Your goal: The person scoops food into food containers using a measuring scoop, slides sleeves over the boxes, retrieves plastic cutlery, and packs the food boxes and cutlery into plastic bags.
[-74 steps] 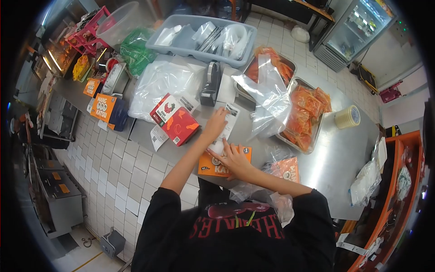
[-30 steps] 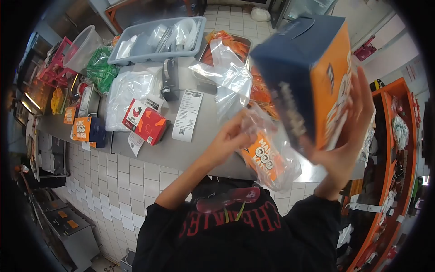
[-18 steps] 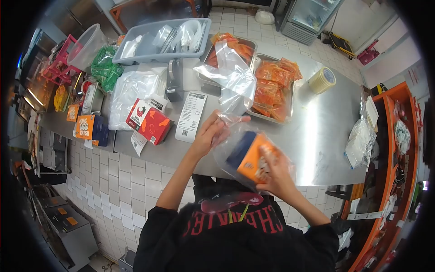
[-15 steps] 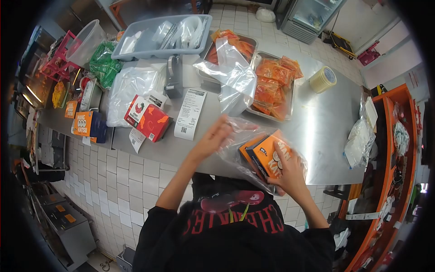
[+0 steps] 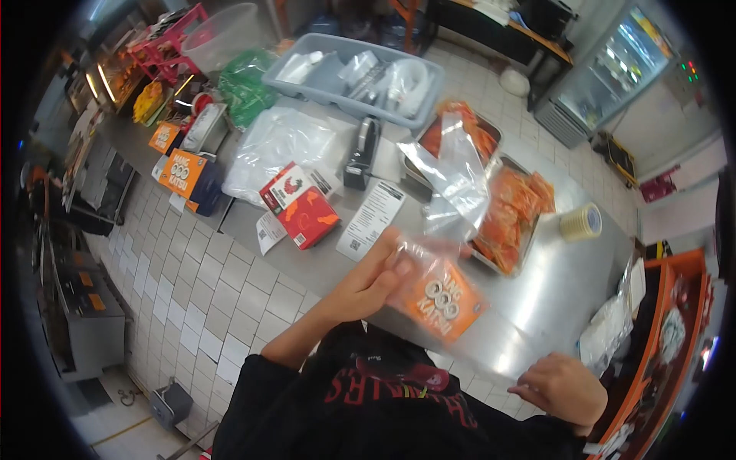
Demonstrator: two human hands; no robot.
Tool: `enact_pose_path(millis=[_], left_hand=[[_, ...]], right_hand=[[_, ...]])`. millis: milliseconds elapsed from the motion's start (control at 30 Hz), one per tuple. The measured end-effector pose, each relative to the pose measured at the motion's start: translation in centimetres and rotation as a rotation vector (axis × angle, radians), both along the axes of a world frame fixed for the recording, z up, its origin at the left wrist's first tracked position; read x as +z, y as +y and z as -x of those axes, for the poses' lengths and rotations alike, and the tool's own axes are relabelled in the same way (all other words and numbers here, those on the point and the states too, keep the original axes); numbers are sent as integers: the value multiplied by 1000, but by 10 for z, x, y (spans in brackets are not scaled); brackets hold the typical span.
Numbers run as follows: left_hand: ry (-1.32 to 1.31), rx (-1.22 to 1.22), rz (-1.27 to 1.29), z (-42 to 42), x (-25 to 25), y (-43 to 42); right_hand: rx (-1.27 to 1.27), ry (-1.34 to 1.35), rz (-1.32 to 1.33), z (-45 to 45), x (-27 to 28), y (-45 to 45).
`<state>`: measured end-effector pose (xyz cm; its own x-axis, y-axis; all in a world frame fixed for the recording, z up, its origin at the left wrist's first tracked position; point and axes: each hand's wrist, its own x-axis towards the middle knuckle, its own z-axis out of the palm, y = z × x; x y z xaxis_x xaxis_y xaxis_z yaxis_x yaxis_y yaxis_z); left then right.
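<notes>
An orange box with white "MANG KATSU" lettering sits inside a clear plastic bag over the table's near edge. My left hand is closed on the gathered bag at the box's left side. Further right and lower, my right hand has curled fingers at the end of a blurred, see-through stretch of the bag. Just beyond my left hand, a printed receipt lies on the steel table. A red and white box stands left of it with slips of paper around it.
Trays of orange-red sealed packets stand behind the box, with clear plastic draped over one. A tape roll is at right. A black device, plastic bags, a blue-grey bin and more orange boxes line the left.
My right hand has left the box and moved right and down. The box has turned its lettered face upward in the bag. My left hand keeps the bag; the whole view has turned.
</notes>
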<state>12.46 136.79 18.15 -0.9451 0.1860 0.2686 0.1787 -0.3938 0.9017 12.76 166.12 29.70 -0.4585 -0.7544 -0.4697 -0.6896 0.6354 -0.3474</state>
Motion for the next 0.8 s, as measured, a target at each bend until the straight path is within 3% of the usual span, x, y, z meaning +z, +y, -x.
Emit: enact_pose_path(millis=[67,133,233,300,333,367,400,433,467,533,600,633,700,800], left_hand=[[69,13,39,0,4,-25],[-43,-340,811,1,13,-49],[14,-346,851,-1,-29,-60],[-115,-472,720,-8,-48,-77],[-137,-494,606,-13,-62,-86],[-316,-638,491,-9,-58,-99],[-233,-513,466,-18,-83,-104],[-258,-500,445,-19,-91,-115],[-282,-488,425,-18,-100,-125],[-417,-242,238,-28,-141,-132],[-424,-336,166,-31,-183,-141],[-423,-334,170,-29,-193,-144],[-177,-362,323,-21,-204,-154],[-88,-432,323,-6,-209,-171]], right_hand=[[130,-81,-22,21,5,-22],[278,-183,138,49,5,-46],[390,-274,299,120,0,-130],[179,-266,269,173,-16,-204],[322,-116,388,213,-46,-248],[310,-110,560,245,-69,-295],[44,-166,546,272,-96,-341],[108,-4,693,312,-138,-387],[-54,-115,694,346,-175,-433],[-422,-744,917,400,-243,-517],[-550,-460,813,461,-320,-595],[-547,-461,818,466,-325,-620],[-712,224,748,463,-340,-665],[-721,271,790,479,-360,-691]])
